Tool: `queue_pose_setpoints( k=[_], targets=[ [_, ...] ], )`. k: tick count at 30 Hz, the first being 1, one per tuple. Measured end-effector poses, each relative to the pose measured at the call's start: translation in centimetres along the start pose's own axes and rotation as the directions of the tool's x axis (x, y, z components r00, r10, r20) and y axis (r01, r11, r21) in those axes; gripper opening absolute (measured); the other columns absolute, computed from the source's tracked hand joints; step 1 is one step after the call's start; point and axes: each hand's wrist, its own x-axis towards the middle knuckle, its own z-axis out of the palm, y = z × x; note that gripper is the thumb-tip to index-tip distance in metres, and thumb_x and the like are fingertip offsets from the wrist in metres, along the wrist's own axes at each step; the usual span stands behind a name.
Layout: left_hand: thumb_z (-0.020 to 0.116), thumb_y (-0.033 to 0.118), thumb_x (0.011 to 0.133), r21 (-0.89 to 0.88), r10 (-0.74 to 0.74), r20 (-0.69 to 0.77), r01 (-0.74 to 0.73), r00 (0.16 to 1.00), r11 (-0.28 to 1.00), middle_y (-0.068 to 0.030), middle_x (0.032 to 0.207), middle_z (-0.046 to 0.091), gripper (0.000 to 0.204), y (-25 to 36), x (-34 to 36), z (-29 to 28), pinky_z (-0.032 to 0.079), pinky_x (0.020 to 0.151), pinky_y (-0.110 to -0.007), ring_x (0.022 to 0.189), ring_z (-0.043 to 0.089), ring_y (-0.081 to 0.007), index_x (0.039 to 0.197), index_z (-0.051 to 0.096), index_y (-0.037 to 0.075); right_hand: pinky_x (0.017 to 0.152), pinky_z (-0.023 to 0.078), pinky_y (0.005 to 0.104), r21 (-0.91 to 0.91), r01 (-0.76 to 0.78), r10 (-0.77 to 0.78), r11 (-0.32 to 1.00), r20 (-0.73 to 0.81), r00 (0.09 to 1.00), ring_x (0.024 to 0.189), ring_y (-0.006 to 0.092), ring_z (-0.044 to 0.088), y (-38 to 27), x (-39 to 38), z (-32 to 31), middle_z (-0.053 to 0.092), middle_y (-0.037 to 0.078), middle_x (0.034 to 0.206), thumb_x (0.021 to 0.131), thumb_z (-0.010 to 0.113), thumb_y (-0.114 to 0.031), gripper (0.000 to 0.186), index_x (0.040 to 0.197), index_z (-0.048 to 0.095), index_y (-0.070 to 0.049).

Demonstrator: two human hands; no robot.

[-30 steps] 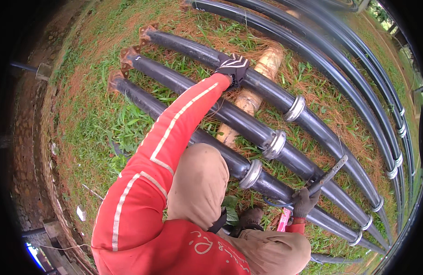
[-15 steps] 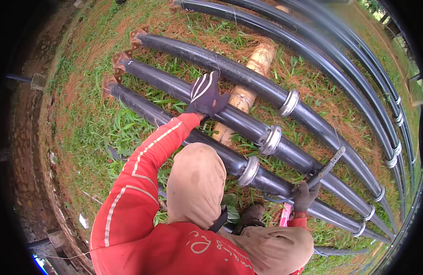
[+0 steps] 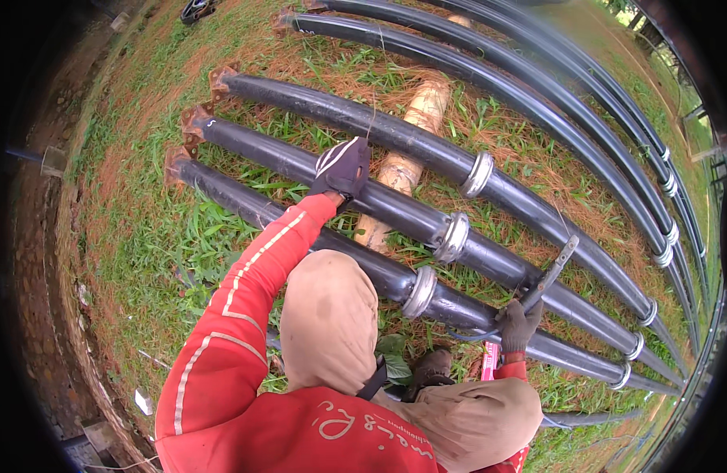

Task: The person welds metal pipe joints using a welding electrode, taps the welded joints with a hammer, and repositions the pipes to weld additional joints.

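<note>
My left hand (image 3: 341, 171), in a dark glove with white stripes, is closed over the middle black metal pole (image 3: 411, 206). A thin dark line rises beside its fingertips; whether the hand holds it, I cannot tell. In a grey glove, my right hand (image 3: 518, 323) grips a welding electrode holder (image 3: 546, 279) by its dark handle, over the nearest pole (image 3: 467, 310). The holder's flat tip points up and away, with a thin rod beyond it. A blue cable (image 3: 472, 337) runs close to that hand. Below my right wrist is a pink and white box (image 3: 490, 361).
Silvery collars (image 3: 452, 238) ring the poles, and rusty plates (image 3: 196, 124) cap their left ends. A peeled log (image 3: 400, 172) lies under them on grass and pine needles. More black poles (image 3: 490, 76) stretch across the far side. My boot (image 3: 432, 367) stands near the nearest pole.
The whole view has shifted slightly. My right hand has turned the electrode holder a little more upright. My left thumb, spread before, now lies closer to the fingers.
</note>
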Motion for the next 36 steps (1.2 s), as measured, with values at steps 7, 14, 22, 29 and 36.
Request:
queue_pose_setpoints(
  k=[7, 14, 22, 29, 36],
  targets=[
    [0.061, 0.031, 0.108, -0.086, 0.148, -0.050, -0.152, 0.988, 0.985, -0.0215, 0.098, 0.075, 0.025, 2.1, 0.7, -3.3, 0.054, 0.078, -0.057, 0.092, 0.069, -0.0512, 0.114, 0.072, 0.009, 0.051, 0.057, 0.0328, -0.008, 0.032, -0.032, 0.999, 0.017, 0.999, 0.057, 0.0161, 0.063, -0.4, -0.2, 0.1, 0.064, 0.006, 0.084, 0.098, 0.064, -0.001, 0.038, 0.135, 0.054, -0.001],
    [0.063, 0.026, 0.106, -0.216, 0.300, 0.737, -0.209, 0.606, 0.954, -0.0180, 0.090, 0.072, 0.028, -1.6, -0.4, -7.6, 0.053, 0.076, -0.046, 0.083, 0.069, -0.0245, 0.099, 0.073, 0.001, 0.051, 0.057, 0.0351, 0.029, 0.024, -0.025, 0.999, 0.033, 0.999, 0.057, 0.0186, 0.063, -0.1, -0.1, 0.4, 0.062, 0.008, 0.081, 0.094, 0.063, 0.003, 0.040, 0.132, 0.050, 0.000],
    [0.065, 0.032, 0.108, -0.213, 0.274, 0.154, -0.239, 0.949, 0.948, -0.0237, 0.101, 0.074, 0.031, 4.9, 2.4, -7.1, 0.057, 0.082, -0.053, 0.093, 0.072, -0.0475, 0.110, 0.074, 0.002, 0.051, 0.056, 0.0347, 0.021, 0.011, -0.011, 1.000, -0.009, 1.000, 0.057, 0.0182, 0.063, -0.9, -0.4, 0.3, 0.063, 0.008, 0.080, 0.092, 0.065, 0.002, 0.034, 0.123, 0.051, -0.002],
    [0.055, 0.034, 0.111, 0.040, 0.251, 0.063, -0.254, 0.966, 0.966, -0.0259, 0.107, 0.073, 0.029, 6.2, 9.8, 1.6, 0.053, 0.086, -0.059, 0.103, 0.068, -0.0515, 0.111, 0.065, 0.007, 0.051, 0.056, 0.0343, -0.016, 0.021, -0.021, 1.000, -0.009, 1.000, 0.058, 0.0177, 0.064, -0.2, 0.0, 0.0, 0.064, 0.008, 0.082, 0.092, 0.069, -0.003, 0.032, 0.119, 0.053, -0.002],
    [0.054, 0.037, 0.111, 0.101, 0.229, 0.192, -0.251, 0.954, 0.963, -0.0264, 0.106, 0.072, 0.031, 4.0, 10.6, 6.2, 0.051, 0.087, -0.061, 0.103, 0.068, -0.0517, 0.112, 0.063, 0.007, 0.054, 0.057, 0.0331, 0.007, -0.019, 0.019, 1.000, -0.007, 1.000, 0.061, 0.0161, 0.066, -0.8, -0.1, 0.0, 0.065, 0.007, 0.083, 0.093, 0.069, -0.003, 0.031, 0.120, 0.055, -0.002]
  ],
)
